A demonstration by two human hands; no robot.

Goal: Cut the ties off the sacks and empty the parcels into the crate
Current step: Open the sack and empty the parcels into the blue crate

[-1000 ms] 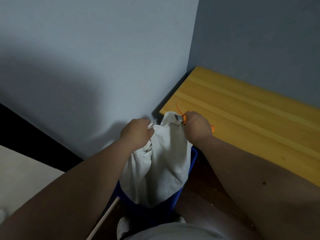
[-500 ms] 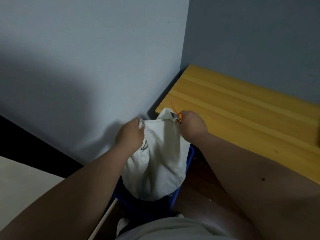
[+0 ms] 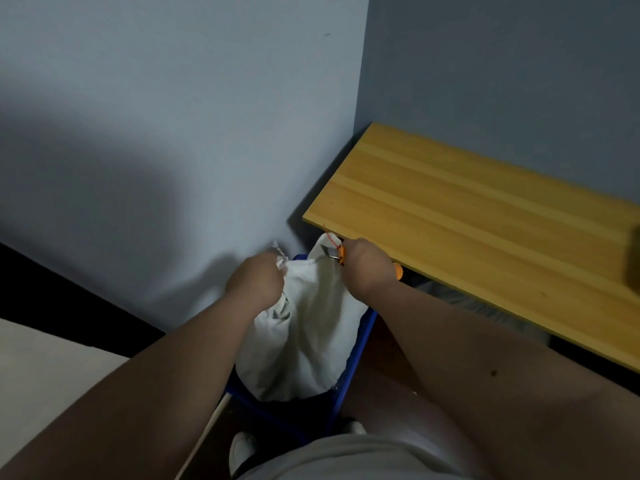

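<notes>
**Desk:** A corner of pale blue-grey wall [image 3: 173,150] with a yellow wooden bench [image 3: 467,230] along the right side. Where's the sack?

**Caption:** The white cloth sack [image 3: 308,334] stands in the blue crate [image 3: 349,375] just left of the bench's near end. Your left hand [image 3: 254,284] grips the bunched neck with its twisted cord. Your right hand [image 3: 367,268] is closed round an orange-handled cutter [image 3: 337,253], blade at the red tie [image 3: 330,239] beside the bench edge.

**Desk:** Advice for the cut?

**Caption:** Probably keep the neck taut with your left hand, slip the blade under the tie only, and cut away from the bench and your knuckles, sparing the cloth.

**Desk:** Which way does it lie?

**Caption:** Long axis runs roughly upright, leaning away from you: mouth up toward the bench corner, rounded bottom down in the crate.
</notes>
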